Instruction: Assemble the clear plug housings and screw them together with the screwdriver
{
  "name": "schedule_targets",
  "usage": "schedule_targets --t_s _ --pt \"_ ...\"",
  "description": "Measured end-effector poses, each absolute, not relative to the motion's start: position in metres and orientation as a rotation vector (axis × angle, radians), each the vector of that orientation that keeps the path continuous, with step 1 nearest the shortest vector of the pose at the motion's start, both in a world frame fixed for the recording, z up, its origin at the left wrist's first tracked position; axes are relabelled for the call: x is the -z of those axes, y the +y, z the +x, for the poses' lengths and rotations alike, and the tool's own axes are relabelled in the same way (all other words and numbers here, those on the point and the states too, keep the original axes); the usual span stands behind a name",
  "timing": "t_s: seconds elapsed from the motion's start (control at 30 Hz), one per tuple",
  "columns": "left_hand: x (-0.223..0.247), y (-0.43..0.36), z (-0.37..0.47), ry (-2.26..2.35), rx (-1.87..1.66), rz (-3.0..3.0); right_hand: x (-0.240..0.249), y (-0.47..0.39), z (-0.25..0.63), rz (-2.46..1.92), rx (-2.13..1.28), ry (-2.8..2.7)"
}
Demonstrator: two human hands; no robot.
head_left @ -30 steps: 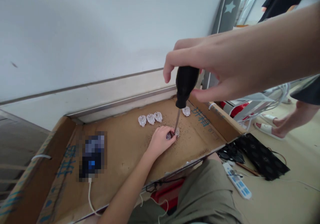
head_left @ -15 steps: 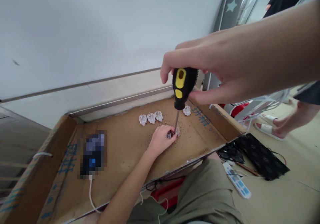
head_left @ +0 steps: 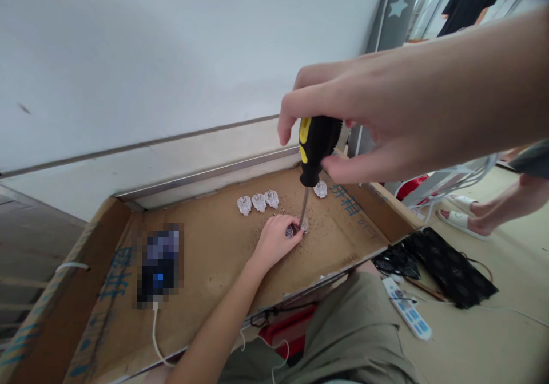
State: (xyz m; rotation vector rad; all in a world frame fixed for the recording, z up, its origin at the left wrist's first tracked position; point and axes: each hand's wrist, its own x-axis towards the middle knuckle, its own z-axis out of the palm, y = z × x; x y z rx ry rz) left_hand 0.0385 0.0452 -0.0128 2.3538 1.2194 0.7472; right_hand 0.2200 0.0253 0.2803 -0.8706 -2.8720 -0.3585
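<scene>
My right hand (head_left: 343,109) grips the black and yellow handle of a screwdriver (head_left: 317,149) from above. Its metal shaft slants down to a small clear-white plug part (head_left: 305,225) on the cardboard. Around that part my left hand (head_left: 277,236) is closed, thumb and fingers pinching it beside the screwdriver's tip. Exactly where the tip sits is partly hidden by the fingers. Three white plugs (head_left: 258,202) with their pins up lie in a row beyond my left hand. One more white plug (head_left: 320,189) rests behind the screwdriver shaft.
A cardboard tray (head_left: 206,281) with raised sides lies before me, dark specks scattered near my left hand. A blurred-out phone-like device (head_left: 159,266) with a white cable is at left. Right, on the floor, are a power strip (head_left: 407,308) and a black panel (head_left: 450,266). Another person (head_left: 474,3) stands beyond.
The screwdriver handle has turned, its yellow patch now facing further left, and my right fingers have shifted slightly. My left hand stays put. The person in the background has moved.
</scene>
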Motion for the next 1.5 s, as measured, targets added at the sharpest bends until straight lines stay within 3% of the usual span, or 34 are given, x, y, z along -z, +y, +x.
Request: schedule_targets --t_s 0.4,0.57,0.7,1.1,1.5 --pt "0.01 0.045 0.038 1.199 -0.729 2.324 -0.275 0.006 0.207 -1.16 0.232 -2.764" --pt "0.01 0.045 0.038 1.191 -0.725 2.33 -0.271 0.015 0.21 -0.867 0.314 -2.73" --pt "0.01 0.045 0.038 1.197 -0.724 2.326 -0.271 0.01 0.21 -1.09 0.216 -2.72" --pt "0.006 0.042 0.037 1.195 -0.734 2.354 -0.28 0.024 0.225 -1.012 0.429 -2.622" --pt "0.004 0.042 0.037 1.225 -0.684 2.418 -0.26 0.023 0.219 -1.152 0.168 -2.676"
